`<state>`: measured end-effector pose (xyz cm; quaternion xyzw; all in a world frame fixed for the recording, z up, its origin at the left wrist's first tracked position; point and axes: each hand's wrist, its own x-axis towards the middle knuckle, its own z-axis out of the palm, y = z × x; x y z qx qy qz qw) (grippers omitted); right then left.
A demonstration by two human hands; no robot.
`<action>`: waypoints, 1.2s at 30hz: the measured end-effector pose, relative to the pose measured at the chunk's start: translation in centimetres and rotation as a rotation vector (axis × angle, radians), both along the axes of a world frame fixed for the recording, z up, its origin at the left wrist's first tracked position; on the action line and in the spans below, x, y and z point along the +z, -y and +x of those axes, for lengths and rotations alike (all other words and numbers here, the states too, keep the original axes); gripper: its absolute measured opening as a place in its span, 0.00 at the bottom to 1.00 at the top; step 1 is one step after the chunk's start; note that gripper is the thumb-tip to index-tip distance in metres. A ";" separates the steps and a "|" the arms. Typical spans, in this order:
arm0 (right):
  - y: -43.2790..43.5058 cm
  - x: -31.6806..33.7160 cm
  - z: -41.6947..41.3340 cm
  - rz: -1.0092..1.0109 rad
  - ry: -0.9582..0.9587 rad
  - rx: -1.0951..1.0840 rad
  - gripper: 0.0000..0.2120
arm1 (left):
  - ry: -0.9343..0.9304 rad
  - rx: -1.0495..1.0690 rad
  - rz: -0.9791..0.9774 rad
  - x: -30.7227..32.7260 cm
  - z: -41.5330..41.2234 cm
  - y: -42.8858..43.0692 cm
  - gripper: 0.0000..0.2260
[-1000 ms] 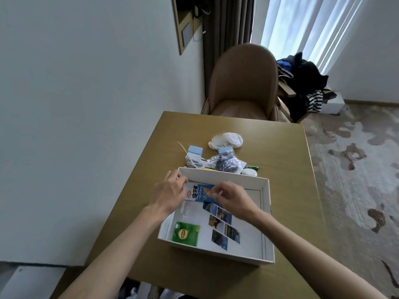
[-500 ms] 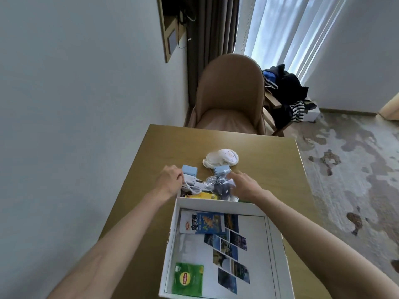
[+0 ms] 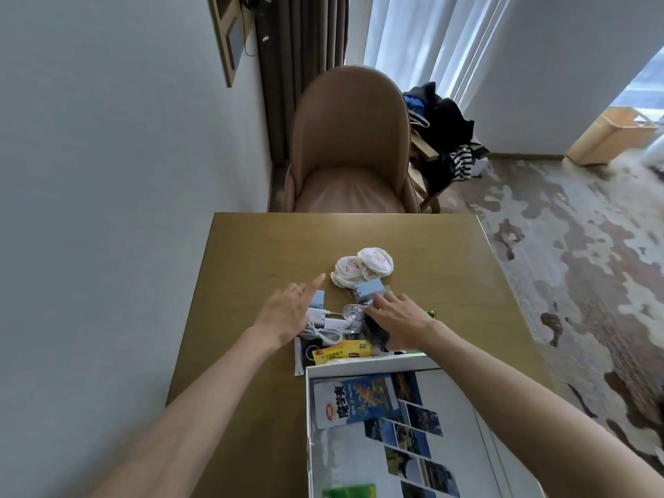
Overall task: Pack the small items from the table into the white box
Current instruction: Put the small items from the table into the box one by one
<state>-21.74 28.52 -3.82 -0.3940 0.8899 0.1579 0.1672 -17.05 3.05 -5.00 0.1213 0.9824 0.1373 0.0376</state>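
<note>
On the smooth wooden counter point(image 3: 251, 253), the left hand point(image 3: 287, 312), grip released and fingers straight, is over a pale-blue block point(image 3: 318, 300) and a white charger point(image 3: 319, 314). The right hand point(image 3: 399, 319), grip slack, rests on a crinkly clear bag point(image 3: 354, 312). The white cardboard box point(image 3: 359, 364) sits just nearer and holds a glossy packet point(image 3: 355, 400).

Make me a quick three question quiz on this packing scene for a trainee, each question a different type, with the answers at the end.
1. True or false: the blue and white snack packet lies inside the white cardboard box.
2. Where does the yellow rectangular packet lie?
A. in the box
B. on the wooden table, just beyond the box's far wall
C. on the tan chair
3. Short answer: which hand is nearer the white coiled charger cable?

Key: 1 true; 2 B; 3 the left hand.
</note>
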 end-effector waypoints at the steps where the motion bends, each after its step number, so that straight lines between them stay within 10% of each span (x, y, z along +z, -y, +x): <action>1: -0.2 0.0 0.1 -0.017 0.000 -0.007 0.36 | 0.042 -0.042 -0.003 -0.3 -0.1 -0.3 0.39; 8: -2.1 1.6 1.2 -0.393 0.049 -0.246 0.19 | 0.363 -0.061 -0.158 -0.8 -1.3 -1.6 0.25; 15: -3.7 7.3 4.8 -1.040 -0.039 -0.477 0.22 | 0.501 -0.106 -0.221 -1.3 -0.4 -1.6 0.35; 20: -5.4 10.4 8.9 -1.455 0.395 -0.798 0.23 | 0.336 -0.075 -0.248 -1.0 0.6 -0.9 0.29; 30: -7.5 10.7 12.1 -1.474 0.378 -0.870 0.14 | 0.133 0.171 -0.078 2.8 4.2 0.9 0.32; 36: -9.6 10.4 12.9 -1.331 0.774 -0.903 0.19 | 0.013 0.437 0.214 7.7 8.2 1.4 0.36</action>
